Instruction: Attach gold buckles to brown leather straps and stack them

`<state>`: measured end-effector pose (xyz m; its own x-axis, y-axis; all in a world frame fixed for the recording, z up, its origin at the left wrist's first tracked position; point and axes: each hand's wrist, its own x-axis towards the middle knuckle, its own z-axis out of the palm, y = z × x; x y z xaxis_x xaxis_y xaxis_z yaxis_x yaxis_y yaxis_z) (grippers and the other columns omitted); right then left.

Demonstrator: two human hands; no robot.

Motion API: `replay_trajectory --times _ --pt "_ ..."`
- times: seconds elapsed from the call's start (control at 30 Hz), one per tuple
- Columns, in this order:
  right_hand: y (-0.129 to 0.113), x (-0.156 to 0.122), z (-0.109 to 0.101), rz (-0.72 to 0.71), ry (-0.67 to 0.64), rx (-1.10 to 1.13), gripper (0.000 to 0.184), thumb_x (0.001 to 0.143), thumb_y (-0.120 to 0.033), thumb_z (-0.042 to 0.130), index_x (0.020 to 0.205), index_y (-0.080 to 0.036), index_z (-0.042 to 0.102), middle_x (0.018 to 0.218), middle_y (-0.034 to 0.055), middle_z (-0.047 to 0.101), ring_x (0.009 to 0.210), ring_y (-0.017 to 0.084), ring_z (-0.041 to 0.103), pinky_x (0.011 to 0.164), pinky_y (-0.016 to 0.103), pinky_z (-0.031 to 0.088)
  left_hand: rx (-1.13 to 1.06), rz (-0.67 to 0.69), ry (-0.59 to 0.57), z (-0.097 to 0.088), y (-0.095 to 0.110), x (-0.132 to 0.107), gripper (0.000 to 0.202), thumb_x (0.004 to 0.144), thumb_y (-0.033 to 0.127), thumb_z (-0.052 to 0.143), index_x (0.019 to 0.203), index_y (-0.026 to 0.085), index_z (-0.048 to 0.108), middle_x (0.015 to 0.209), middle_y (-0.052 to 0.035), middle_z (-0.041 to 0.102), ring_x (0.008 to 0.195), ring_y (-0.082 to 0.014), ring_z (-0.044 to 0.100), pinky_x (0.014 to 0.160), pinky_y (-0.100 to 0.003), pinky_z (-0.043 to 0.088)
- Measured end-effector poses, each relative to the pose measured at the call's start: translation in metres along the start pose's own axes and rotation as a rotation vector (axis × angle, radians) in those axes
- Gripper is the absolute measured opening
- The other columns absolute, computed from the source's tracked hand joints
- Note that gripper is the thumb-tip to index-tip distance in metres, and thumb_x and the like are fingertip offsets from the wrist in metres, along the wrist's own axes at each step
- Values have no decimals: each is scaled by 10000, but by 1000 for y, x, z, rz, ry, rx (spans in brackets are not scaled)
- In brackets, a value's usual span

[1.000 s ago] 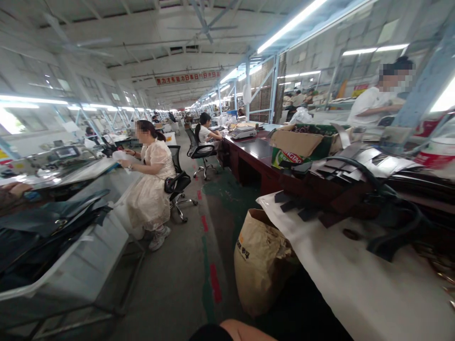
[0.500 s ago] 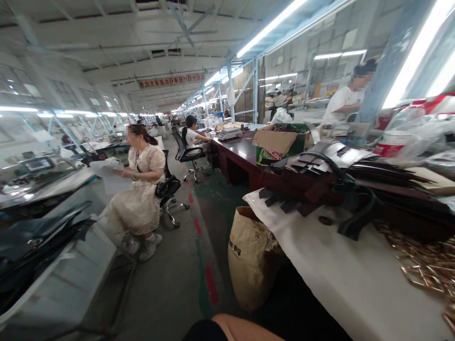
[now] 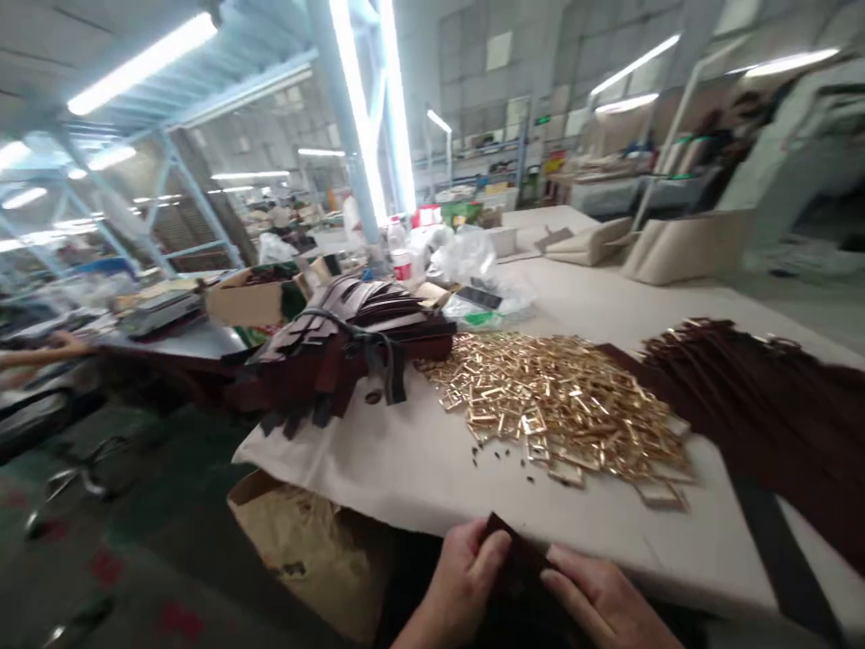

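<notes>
At the table's near edge, my left hand (image 3: 466, 572) pinches the upper end of a dark brown leather strip (image 3: 519, 568) between thumb and fingers. Lower on the same strip, to the right, my right hand (image 3: 601, 590) is closed on its edge. The strip slants down toward my lap, and its lower end is lost in shadow. Beyond my hands, a wide heap of gold-coloured metal rectangular buckles (image 3: 560, 406) lies on the pale cloth-covered table (image 3: 405, 469). Some tiny dark bits are scattered in front of the heap.
Left of the buckles lies a stack of dark leather strips (image 3: 358, 315) bound with a band. More brown strips (image 3: 763, 388) with buckles lie at the right. An open cardboard box (image 3: 247, 302) stands at the back left; a paper sack (image 3: 311, 541) is below the table edge.
My view has swung right, from the aisle and seated co-workers to the table. Both my hands and the strip they hold are now in sight; earlier neither hand was visible.
</notes>
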<state>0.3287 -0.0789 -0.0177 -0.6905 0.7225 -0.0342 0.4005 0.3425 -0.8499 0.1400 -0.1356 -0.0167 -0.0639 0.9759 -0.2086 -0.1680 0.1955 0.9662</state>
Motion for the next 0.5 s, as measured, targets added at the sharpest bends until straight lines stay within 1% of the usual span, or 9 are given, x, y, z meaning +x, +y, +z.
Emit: replay_trajectory --times 0.07,0.1,0.13,0.2,0.23,0.3,0.4,0.43,0.5 --pt "-3 0 -5 12 -8 41 473 981 -558 386 785 -213 644 723 27 673 673 201 628 640 274 509 38 -2 -66 -5 5 1 472 826 606 599 841 140 678 685 -29 614 586 -136 538 569 -250 463" --pt "-3 0 -9 45 -5 82 476 979 -572 385 802 -211 640 695 22 656 632 189 614 594 264 498 70 6 -87 -9 9 2 444 841 579 598 826 142 680 685 -35 629 605 -141 557 590 -250 469" --pt "-1 1 -14 94 10 131 485 971 -597 382 824 -210 635 663 13 634 580 177 594 535 252 479 109 21 -91 -15 14 4 411 858 545 594 811 146 681 681 -40 643 625 -146 574 615 -250 473" --pt "7 3 -25 198 84 222 515 944 -657 375 847 -211 614 596 -9 579 476 153 538 429 232 423 196 71 -44 -31 25 14 348 878 480 587 796 155 680 677 -44 664 645 -151 593 647 -254 480" --pt "12 6 -30 233 147 248 528 927 -683 379 834 -213 599 574 -18 558 440 145 514 401 228 402 249 103 -1 -41 29 23 320 879 455 587 805 158 679 684 -45 672 647 -153 599 649 -258 485" --pt "23 13 -38 251 265 252 529 902 -702 396 802 -216 577 568 -21 556 418 141 506 402 235 408 420 181 95 -61 37 46 295 883 422 562 818 156 670 697 -51 680 640 -164 616 627 -268 499" --pt "35 23 -42 228 343 188 490 907 -668 405 766 -222 549 579 -11 581 436 154 536 432 254 439 752 293 198 -87 45 88 251 887 366 542 896 153 676 788 -71 694 705 -196 652 630 -292 523" --pt "36 25 -41 217 342 167 471 916 -648 405 764 -224 541 588 -9 588 453 161 550 444 259 449 819 319 215 -93 49 102 218 878 326 559 943 160 683 872 -85 701 768 -208 659 668 -307 529" --pt "37 26 -40 200 340 144 438 934 -611 401 763 -227 524 607 -8 595 483 167 568 466 262 464 912 360 214 -100 56 127 198 845 210 586 1008 190 698 1071 -108 684 953 -238 637 808 -351 518"
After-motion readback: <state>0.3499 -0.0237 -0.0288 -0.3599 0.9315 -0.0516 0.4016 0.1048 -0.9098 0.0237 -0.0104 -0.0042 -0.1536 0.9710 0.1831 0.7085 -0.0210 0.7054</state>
